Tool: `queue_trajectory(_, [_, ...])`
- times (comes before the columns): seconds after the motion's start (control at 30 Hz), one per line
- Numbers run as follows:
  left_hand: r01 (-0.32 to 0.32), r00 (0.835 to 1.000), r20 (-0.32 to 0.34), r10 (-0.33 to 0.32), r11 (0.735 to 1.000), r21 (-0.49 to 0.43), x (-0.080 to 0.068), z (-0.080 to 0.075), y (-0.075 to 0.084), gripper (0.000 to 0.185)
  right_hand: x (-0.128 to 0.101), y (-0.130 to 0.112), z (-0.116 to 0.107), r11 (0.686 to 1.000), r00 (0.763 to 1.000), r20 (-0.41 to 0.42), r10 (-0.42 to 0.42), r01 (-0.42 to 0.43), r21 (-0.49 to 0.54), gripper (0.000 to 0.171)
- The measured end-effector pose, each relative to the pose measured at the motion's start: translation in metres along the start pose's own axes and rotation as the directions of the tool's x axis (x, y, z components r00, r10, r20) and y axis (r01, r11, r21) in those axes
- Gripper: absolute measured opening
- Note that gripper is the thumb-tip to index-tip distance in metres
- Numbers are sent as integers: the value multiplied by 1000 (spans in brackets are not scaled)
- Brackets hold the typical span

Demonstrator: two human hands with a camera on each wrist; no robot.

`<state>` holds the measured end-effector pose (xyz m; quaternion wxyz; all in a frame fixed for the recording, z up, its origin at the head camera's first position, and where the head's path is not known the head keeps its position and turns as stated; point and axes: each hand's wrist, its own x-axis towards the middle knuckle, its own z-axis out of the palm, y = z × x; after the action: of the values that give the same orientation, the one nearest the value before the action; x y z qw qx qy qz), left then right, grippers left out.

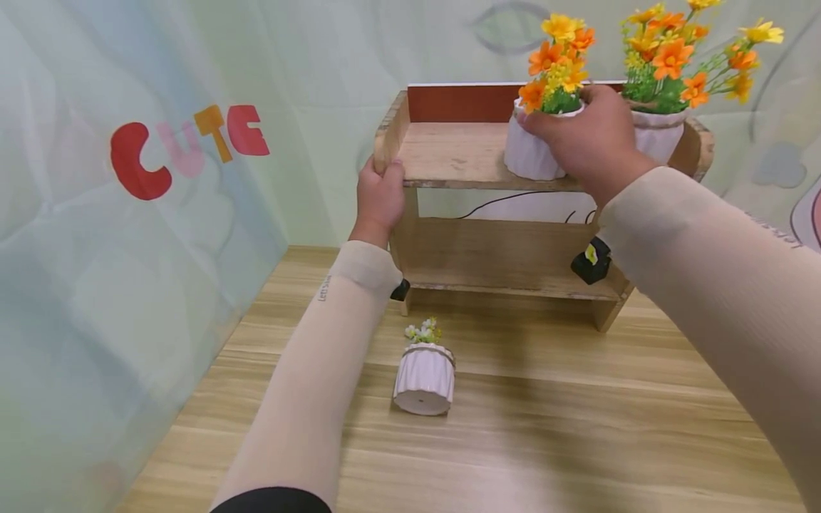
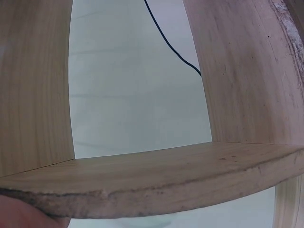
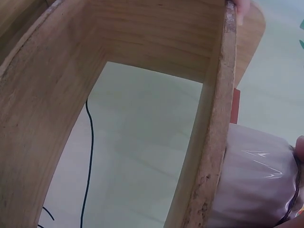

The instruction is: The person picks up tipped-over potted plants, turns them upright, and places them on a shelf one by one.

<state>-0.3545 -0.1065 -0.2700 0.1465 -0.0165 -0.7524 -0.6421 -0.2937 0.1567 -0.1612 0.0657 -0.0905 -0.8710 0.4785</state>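
Note:
On the top board of a small wooden shelf (image 1: 455, 157), my right hand (image 1: 596, 139) grips a white fluted flower pot (image 1: 527, 153) by its rim, thumb across the near side. Orange and yellow artificial flowers (image 1: 558, 64) stand in it. The right wrist view shows the pot's wall (image 3: 259, 171) at the board's front edge. My left hand (image 1: 380, 199) holds the shelf's left end at the top board, its fingers partly hidden by the side panel. Just right of my right hand stands another white pot (image 1: 663, 135) with similar flowers, partly covered by that hand.
A smaller white pot (image 1: 423, 381) with little white flowers lies tipped on the wood-grain table (image 1: 513, 442), its base toward me. The shelf's lower board (image 1: 500, 256) is below. Behind hangs a printed cloth (image 1: 321, 142); a dark cable-like line (image 2: 171, 47) shows through the shelf's back.

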Motion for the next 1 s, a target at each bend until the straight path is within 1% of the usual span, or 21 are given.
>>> queue_trajectory(0.3, [-11,1000,1,11,1000,-4,0,1,1,59,-1,2,1,1000,1000,-20,-15,15,19,106])
queue_trajectory(0.4, [-18,1000,-3,18,1000,-1,0,1,1,58,-4,3,1,1000,999,-21,-31,31,5,107])
queue_trajectory(0.7, [-6,1000,5,6,1000,12,0,1,-1,58,-21,9,0,995,996,8,-89,90,-32,112])
queue_trajectory(0.83, [2,1000,3,-2,1000,18,1,1,-1,58,-31,12,-1,991,993,14,-118,119,-62,110])
queue_trajectory(1.0, [-1,1000,-5,1,1000,15,1,0,-1,59,-43,16,-3,988,991,18,-132,133,-82,112])
